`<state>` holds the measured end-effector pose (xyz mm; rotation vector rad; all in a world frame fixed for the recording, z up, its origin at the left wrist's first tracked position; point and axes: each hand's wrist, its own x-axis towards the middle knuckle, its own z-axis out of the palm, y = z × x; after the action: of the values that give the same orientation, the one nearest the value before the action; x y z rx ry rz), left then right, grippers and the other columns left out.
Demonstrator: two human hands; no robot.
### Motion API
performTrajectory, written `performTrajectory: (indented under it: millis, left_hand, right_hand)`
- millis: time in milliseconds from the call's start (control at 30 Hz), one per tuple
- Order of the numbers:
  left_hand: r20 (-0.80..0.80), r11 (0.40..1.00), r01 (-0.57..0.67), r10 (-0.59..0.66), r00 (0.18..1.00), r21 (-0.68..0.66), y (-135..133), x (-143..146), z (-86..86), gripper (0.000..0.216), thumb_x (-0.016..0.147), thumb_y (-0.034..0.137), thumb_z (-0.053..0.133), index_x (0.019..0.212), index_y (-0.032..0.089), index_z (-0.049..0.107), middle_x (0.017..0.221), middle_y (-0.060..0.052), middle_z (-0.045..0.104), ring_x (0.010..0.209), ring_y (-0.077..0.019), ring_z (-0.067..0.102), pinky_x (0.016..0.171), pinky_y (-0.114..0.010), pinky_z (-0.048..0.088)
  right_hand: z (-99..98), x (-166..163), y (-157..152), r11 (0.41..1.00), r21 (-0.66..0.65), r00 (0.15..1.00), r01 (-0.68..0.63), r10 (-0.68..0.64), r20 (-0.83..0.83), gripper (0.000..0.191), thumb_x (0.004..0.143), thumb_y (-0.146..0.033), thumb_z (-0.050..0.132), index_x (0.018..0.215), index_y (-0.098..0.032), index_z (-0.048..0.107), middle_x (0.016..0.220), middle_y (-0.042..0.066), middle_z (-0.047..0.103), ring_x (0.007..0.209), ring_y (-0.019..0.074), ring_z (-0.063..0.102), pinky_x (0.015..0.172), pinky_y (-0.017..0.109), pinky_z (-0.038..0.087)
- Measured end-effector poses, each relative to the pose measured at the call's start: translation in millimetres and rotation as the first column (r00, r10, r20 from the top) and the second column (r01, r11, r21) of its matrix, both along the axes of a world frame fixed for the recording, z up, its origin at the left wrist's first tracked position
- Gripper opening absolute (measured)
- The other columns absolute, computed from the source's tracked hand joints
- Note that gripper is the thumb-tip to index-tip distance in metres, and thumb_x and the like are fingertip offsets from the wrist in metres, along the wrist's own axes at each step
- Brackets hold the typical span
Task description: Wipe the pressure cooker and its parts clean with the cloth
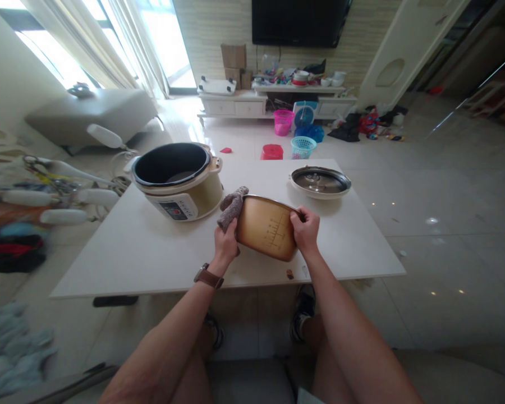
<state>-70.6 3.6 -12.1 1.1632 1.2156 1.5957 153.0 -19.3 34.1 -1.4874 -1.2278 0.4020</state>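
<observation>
A golden inner pot (265, 227) with dark scale marks on its wall is tilted in my hands above the near part of the white table (160, 258). My right hand (306, 229) is closed around the rim on its right side. On the left side, my left hand (226, 242) grips a crumpled grey-brown cloth (233, 206) against the pot. Whether those fingers also hold the rim directly is hidden. To the left stands an electric cooker (210, 193) without its lid, its dark inside showing. A round lid (322, 191) lies underside up at the right back.
Small brown scraps (290, 274) lie by the table's front edge. Beyond the table are a red stool (272, 152), a turquoise basket (303, 147) and a pink basket (283, 122) on the floor. White fan-like blades (63, 217) and clutter sit left of the table.
</observation>
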Motion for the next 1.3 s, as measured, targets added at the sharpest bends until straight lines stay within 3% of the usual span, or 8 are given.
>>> performTrajectory:
  millis: [300, 400, 533, 733, 900, 1133, 1200, 1300]
  left_hand:
    - [-0.007, 1.000, 0.000, 0.000, 1.000, 0.023, -1.3, -0.4, 0.3, 0.044, 0.089, 0.050, 0.074, 0.119, 0.018, 0.082, 0.126, -0.012, 0.081, 0.135, -0.0360, 0.068, 0.124, -0.050, 0.046]
    - [-0.033, 1.000, 0.002, -0.001, 0.999, 0.024, -2.6, -0.2, -2.8, 0.044, 0.092, 0.050, 0.073, 0.121, 0.017, 0.082, 0.128, -0.013, 0.080, 0.135, -0.0362, 0.068, 0.125, -0.052, 0.045]
    - [-0.097, 0.994, 0.051, -0.042, 0.994, 0.092, -11.6, 2.8, 2.5, 0.050, 0.093, 0.046, 0.074, 0.134, 0.018, 0.077, 0.143, -0.014, 0.073, 0.146, -0.0346, 0.060, 0.131, -0.051, 0.038]
    - [-0.183, 0.968, 0.157, -0.121, 0.976, 0.195, -22.7, 6.8, 8.9, 0.058, 0.093, 0.041, 0.076, 0.148, 0.023, 0.070, 0.161, -0.011, 0.061, 0.156, -0.0326, 0.050, 0.135, -0.047, 0.029]
    - [0.039, 0.993, 0.101, -0.104, 0.994, 0.065, -7.4, 9.1, -7.3, 0.053, 0.093, 0.048, 0.074, 0.137, 0.020, 0.076, 0.147, -0.011, 0.072, 0.147, -0.0346, 0.059, 0.131, -0.050, 0.039]
    - [0.265, 0.979, 0.096, -0.045, 0.963, -0.181, 14.2, 10.3, -15.5, 0.044, 0.089, 0.048, 0.070, 0.118, 0.017, 0.082, 0.126, -0.010, 0.081, 0.133, -0.0369, 0.069, 0.120, -0.056, 0.051]
    - [0.186, 0.994, 0.084, -0.068, 0.980, -0.077, 8.8, 9.0, -10.6, 0.045, 0.093, 0.049, 0.067, 0.124, 0.019, 0.081, 0.134, -0.011, 0.079, 0.137, -0.0367, 0.067, 0.123, -0.056, 0.048]
    - [-0.132, 0.963, 0.165, -0.139, 0.981, 0.212, -6.6, 2.6, 5.9, 0.050, 0.100, 0.047, 0.063, 0.143, 0.023, 0.073, 0.153, -0.011, 0.068, 0.150, -0.0347, 0.057, 0.131, -0.054, 0.039]
  right_hand:
    - [-2.8, 3.9, 4.3, 1.000, -0.021, 0.999, -0.009, 0.009, -0.035, 0.049, 0.095, -0.060, 0.042, 0.064, -0.028, 0.023, 0.060, -0.004, 0.024, 0.061, 0.0151, 0.030, 0.061, 0.034, 0.025]
    - [5.8, 2.7, 6.8, 0.996, -0.082, 0.999, 0.030, -0.026, 0.045, 0.056, 0.096, -0.066, 0.045, 0.060, -0.027, 0.027, 0.057, -0.003, 0.031, 0.065, 0.0169, 0.035, 0.066, 0.034, 0.031]
    - [16.8, -3.2, 6.6, 0.996, -0.001, 0.991, 0.091, -0.091, 0.101, 0.048, 0.098, -0.055, 0.046, 0.061, -0.027, 0.034, 0.062, 0.000, 0.045, 0.071, 0.0194, 0.043, 0.071, 0.035, 0.035]
    - [18.2, -4.7, 4.2, 0.993, -0.061, 0.995, 0.097, -0.097, 0.012, 0.058, 0.096, -0.065, 0.054, 0.059, -0.026, 0.032, 0.057, -0.005, 0.033, 0.060, 0.0138, 0.033, 0.062, 0.033, 0.025]
    - [10.0, 5.2, 4.7, 0.994, -0.063, 0.995, 0.088, -0.091, -0.048, 0.069, 0.079, -0.074, 0.075, 0.054, -0.025, 0.033, 0.056, -0.007, 0.028, 0.060, 0.0107, 0.027, 0.059, 0.031, 0.022]
    - [4.9, 14.3, 5.7, 0.998, -0.048, 0.993, 0.034, -0.039, -0.107, 0.068, 0.077, -0.068, 0.079, 0.053, -0.026, 0.031, 0.056, -0.008, 0.026, 0.060, 0.0098, 0.025, 0.057, 0.030, 0.019]
    - [3.8, 14.8, 6.9, 0.998, -0.049, 0.992, 0.026, -0.032, -0.125, 0.068, 0.076, -0.068, 0.079, 0.053, -0.026, 0.031, 0.056, -0.008, 0.026, 0.060, 0.0096, 0.024, 0.057, 0.030, 0.018]
    - [0.7, 13.5, 9.4, 0.998, -0.058, 0.987, 0.013, -0.022, -0.160, 0.068, 0.077, -0.069, 0.079, 0.054, -0.026, 0.032, 0.056, -0.008, 0.027, 0.059, 0.0096, 0.025, 0.056, 0.030, 0.019]
